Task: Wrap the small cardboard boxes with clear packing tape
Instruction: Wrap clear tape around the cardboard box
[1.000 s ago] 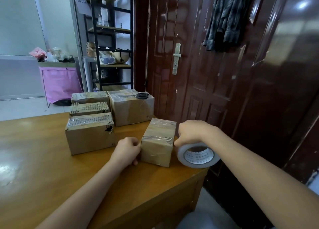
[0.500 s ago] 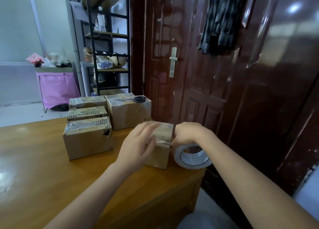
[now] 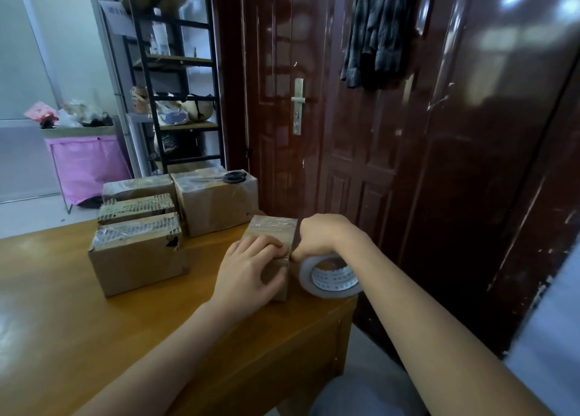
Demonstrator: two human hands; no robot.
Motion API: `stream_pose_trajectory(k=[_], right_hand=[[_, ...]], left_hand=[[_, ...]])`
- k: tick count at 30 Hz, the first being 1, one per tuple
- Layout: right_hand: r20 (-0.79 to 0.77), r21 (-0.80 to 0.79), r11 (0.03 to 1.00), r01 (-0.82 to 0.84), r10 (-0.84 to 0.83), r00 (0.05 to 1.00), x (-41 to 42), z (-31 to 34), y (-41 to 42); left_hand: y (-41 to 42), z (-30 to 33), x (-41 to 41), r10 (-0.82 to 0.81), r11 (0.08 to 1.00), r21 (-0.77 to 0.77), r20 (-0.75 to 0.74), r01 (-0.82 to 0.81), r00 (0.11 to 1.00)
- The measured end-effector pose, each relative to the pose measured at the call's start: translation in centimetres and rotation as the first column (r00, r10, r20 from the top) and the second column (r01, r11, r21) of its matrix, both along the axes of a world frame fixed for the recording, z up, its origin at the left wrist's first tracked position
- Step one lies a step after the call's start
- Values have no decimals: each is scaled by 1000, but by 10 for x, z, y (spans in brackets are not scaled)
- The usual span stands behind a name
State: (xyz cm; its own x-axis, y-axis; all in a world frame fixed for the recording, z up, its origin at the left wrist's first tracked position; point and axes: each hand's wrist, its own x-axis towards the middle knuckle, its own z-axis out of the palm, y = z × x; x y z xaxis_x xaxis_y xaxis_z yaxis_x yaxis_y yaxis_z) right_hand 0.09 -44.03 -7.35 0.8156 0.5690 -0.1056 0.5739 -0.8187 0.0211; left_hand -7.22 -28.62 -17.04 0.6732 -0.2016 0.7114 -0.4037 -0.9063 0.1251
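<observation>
Box (image 3: 272,232) upright near table (image 3: 94,337) corner; left hand (image 3: 248,271) flat on its near face; right hand (image 3: 320,235) at 3 o'clock, gripping tape roll (image 3: 329,277) touching box.

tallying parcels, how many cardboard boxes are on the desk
5: one under the left hand; a front box, middle box and back box in a row; one holding scissors. Others may be hidden.

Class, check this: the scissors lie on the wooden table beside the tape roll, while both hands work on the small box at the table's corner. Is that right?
Not quite. The head view shows the scissors lying on top of the large taped box at the back, not on the table. The rest holds: left hand and right hand work on the small box beside the tape roll.
</observation>
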Motion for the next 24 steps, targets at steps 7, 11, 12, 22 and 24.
stream_pose_trajectory(k=[7, 11, 12, 22, 24], right_hand=[[-138, 157, 987, 16, 6, 990, 9, 1, -22], [-310, 304, 952, 33, 66, 948, 18, 11, -51], [-352, 356, 933, 46, 89, 932, 18, 14, -56], [-417, 842, 512, 169, 421, 805, 26, 38, -53], [-405, 894, 393, 217, 499, 766, 27, 24, -45]], left_hand=[[3, 14, 11, 175, 924, 367, -146, -111, 974], [9, 17, 18, 176, 925, 364, -164, -106, 971], [10, 20, 18, 169, 941, 319, -145, -116, 975], [26, 5, 5, -20, 886, -456, -205, -77, 979], [33, 2, 4, -16, 854, -511, -219, -101, 976]])
